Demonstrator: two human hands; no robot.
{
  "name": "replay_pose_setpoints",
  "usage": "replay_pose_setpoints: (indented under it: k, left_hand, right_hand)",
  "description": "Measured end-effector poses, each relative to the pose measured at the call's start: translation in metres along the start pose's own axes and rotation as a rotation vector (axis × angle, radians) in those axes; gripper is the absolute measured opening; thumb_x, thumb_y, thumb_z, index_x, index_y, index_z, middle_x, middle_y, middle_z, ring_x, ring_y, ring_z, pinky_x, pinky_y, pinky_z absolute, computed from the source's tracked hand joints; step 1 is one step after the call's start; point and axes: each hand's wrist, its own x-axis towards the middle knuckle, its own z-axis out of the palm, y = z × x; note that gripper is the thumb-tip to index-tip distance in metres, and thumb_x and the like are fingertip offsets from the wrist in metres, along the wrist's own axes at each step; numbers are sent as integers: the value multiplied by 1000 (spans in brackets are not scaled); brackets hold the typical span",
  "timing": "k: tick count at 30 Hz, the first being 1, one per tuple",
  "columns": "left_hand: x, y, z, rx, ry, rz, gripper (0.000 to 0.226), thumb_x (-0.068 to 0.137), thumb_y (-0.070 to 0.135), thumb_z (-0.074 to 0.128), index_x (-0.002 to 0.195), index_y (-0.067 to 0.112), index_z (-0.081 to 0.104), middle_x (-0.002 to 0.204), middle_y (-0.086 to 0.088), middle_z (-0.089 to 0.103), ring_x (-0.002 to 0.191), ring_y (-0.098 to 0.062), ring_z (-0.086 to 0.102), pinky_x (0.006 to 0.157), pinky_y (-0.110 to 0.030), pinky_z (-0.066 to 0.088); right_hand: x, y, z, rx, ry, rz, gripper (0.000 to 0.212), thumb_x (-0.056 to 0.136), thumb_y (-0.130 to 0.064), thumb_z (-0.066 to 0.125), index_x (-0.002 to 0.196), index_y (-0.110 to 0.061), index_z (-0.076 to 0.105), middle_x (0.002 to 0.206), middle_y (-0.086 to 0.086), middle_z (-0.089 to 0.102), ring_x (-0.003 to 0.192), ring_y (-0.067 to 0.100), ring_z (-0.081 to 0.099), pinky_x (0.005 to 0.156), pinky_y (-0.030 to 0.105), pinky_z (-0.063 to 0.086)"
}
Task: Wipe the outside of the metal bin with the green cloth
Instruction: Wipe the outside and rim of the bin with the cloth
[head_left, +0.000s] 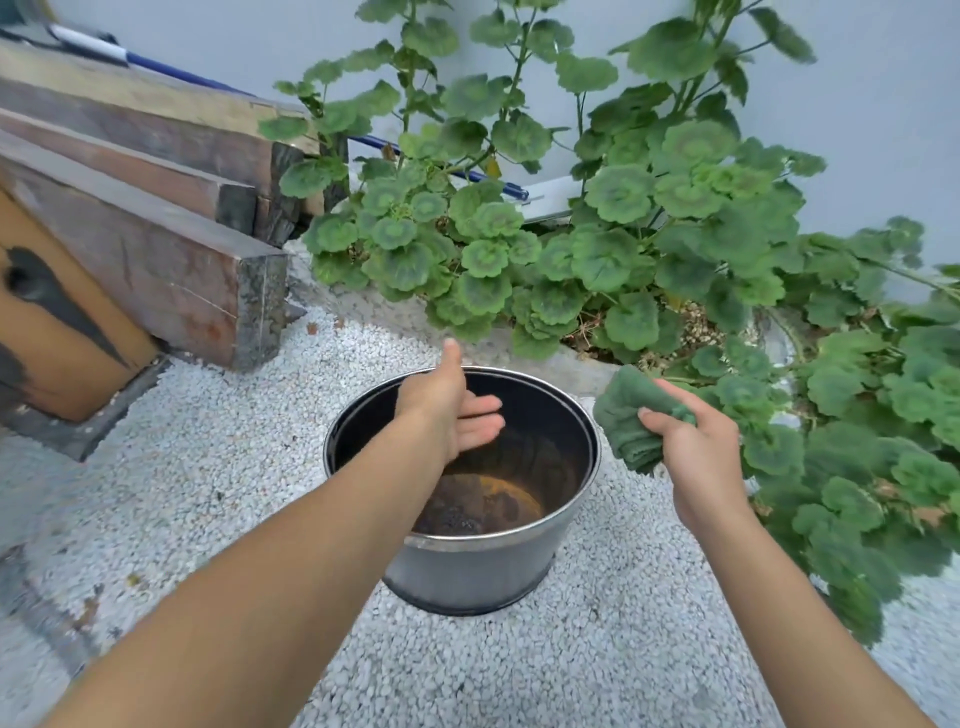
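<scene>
A round metal bin (470, 569) stands upright on white gravel in the middle of the head view, its inside dark and rusty at the bottom. My left hand (447, 402) hovers over the bin's open mouth, fingers spread, thumb up, holding nothing. My right hand (685, 447) is just right of the bin's rim, above the ground, closed around a bunched green cloth (631, 421). The cloth hangs clear of the bin's wall without touching it.
A big leafy green plant (597, 244) in a pale pot (582, 371) crowds the back and right side, close to my right hand. Stacked dark wooden beams (156, 249) lie at the left. White gravel (545, 670) covers the ground around the bin.
</scene>
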Motion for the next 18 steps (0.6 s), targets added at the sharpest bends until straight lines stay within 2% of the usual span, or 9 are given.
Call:
replay_pose_setpoints:
  k: [2, 5, 6, 8, 10, 12, 15, 16, 18]
  left_hand:
    - [16, 5, 5, -70, 73, 13, 67, 99, 59, 52, 119, -4, 61, 87, -17, 77, 68, -30, 76, 48, -33, 60]
    - [32, 4, 11, -87, 149, 12, 58, 101, 50, 56, 110, -7, 64, 80, -18, 77, 62, -29, 76, 47, -32, 60]
    - [35, 4, 11, -82, 164, 14, 52, 102, 45, 57, 108, -6, 64, 75, -18, 78, 59, -28, 77, 47, -32, 60]
    - [38, 7, 12, -101, 168, 21, 36, 103, 31, 57, 110, -4, 62, 67, -18, 77, 56, -26, 76, 51, -32, 62]
    - [35, 11, 11, -131, 182, 31, 28, 101, 23, 56, 115, -1, 60, 64, -18, 75, 59, -25, 77, 57, -34, 64]
    - [31, 11, 12, -104, 203, 40, 28, 100, 21, 55, 118, 0, 60, 63, -17, 75, 59, -23, 77, 57, -32, 64]
    - [22, 10, 11, -37, 188, 60, 28, 100, 19, 53, 120, 1, 59, 63, -15, 76, 58, -20, 77, 51, -27, 60]
    - [17, 11, 10, -15, 165, 64, 26, 100, 18, 53, 119, 3, 58, 64, -15, 76, 58, -19, 76, 49, -26, 59]
    - [4, 15, 6, 86, 106, 80, 20, 100, 18, 52, 116, 5, 56, 65, -14, 77, 56, -17, 75, 45, -23, 56]
  right_hand:
    - [-1, -2, 2, -4, -9, -4, 45, 86, 2, 66, 122, -26, 70, 94, -12, 78, 85, 7, 74, 71, 26, 60]
    - [-4, -6, 3, -28, -26, -28, 45, 85, 1, 67, 122, -25, 70, 93, -14, 78, 87, 9, 74, 75, 29, 62]
    - [-5, -6, 4, -39, -33, -31, 46, 85, 0, 68, 121, -27, 71, 97, -8, 78, 92, 17, 74, 78, 36, 62]
    - [-8, -7, 5, -71, -51, -47, 46, 84, -4, 69, 117, -36, 72, 106, 17, 72, 103, 46, 64, 81, 59, 57]
    - [-10, -11, 5, -113, -70, -58, 46, 84, -7, 69, 113, -42, 72, 110, 31, 65, 104, 59, 54, 78, 72, 49]
    - [-13, -17, 5, -115, -80, -68, 45, 83, -8, 70, 113, -42, 72, 111, 27, 69, 98, 54, 61, 79, 68, 53]
    - [-16, -24, 5, -106, -97, -70, 44, 83, -7, 70, 114, -38, 72, 117, 3, 73, 100, 25, 72, 90, 49, 57]
    - [-16, -27, 4, -100, -103, -70, 43, 83, -6, 70, 114, -36, 72, 119, 1, 72, 103, 22, 71, 92, 47, 56]
    - [-17, -32, 3, -91, -114, -74, 43, 85, -5, 70, 115, -35, 73, 113, -1, 74, 96, 17, 73, 88, 44, 58]
